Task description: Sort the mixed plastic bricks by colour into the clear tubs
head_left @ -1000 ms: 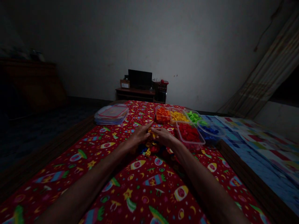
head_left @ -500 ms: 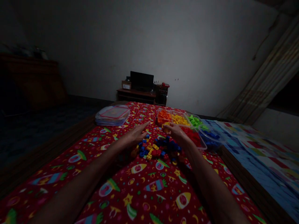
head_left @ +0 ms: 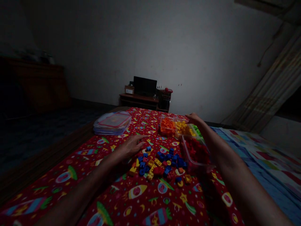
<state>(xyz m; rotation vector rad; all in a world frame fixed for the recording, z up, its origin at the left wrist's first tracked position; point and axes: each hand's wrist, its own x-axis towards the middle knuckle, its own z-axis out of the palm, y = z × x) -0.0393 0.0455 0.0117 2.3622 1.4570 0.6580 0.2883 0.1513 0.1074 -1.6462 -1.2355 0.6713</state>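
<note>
My left hand (head_left: 133,146) hovers at the left of a loose pile of toy building bricks (head_left: 156,163), with its index finger stretched out and thumb apart. Nothing shows in it. The pile mixes blue, yellow, red and a few orange bricks on a red patterned cloth (head_left: 138,201). My right hand (head_left: 194,118) is raised at the far right, over the edge of the tub of yellow bricks (head_left: 182,128). Its fingers look drawn together, and whatever is between them is too dark to make out. The right forearm partly hides the tub of green bricks (head_left: 198,131).
Left of the yellow tub stands a tub of orange bricks (head_left: 167,126); nearer me is a tub of red bricks (head_left: 197,152). Stacked clear lids (head_left: 113,123) lie at the far left. A bed with a blue sheet (head_left: 258,163) adjoins the right side.
My right hand has moved away and to the right, from above the pile to the tubs; the yellow brick seen in it before no longer shows. My left hand stays beside the pile.
</note>
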